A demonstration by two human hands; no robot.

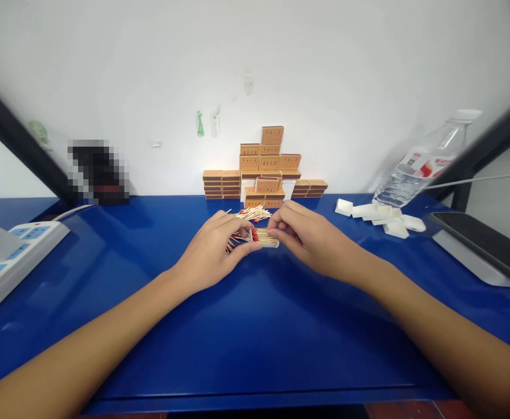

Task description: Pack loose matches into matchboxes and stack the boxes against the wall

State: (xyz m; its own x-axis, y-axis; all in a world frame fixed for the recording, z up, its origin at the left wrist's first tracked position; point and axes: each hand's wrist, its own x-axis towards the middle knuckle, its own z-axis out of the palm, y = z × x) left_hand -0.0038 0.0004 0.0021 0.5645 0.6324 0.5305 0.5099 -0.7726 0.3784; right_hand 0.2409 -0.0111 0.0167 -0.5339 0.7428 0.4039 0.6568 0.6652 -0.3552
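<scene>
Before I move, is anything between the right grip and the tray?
Nothing visible: the right grip is right at the matches in the tray. The loose pile lies behind the tray, off that path.

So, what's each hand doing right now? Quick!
Left hand: closed on the white tray.
Right hand: curled at the matches inside; can't tell if it's pinching any.

Slim bare forearms, bare fingers
</scene>
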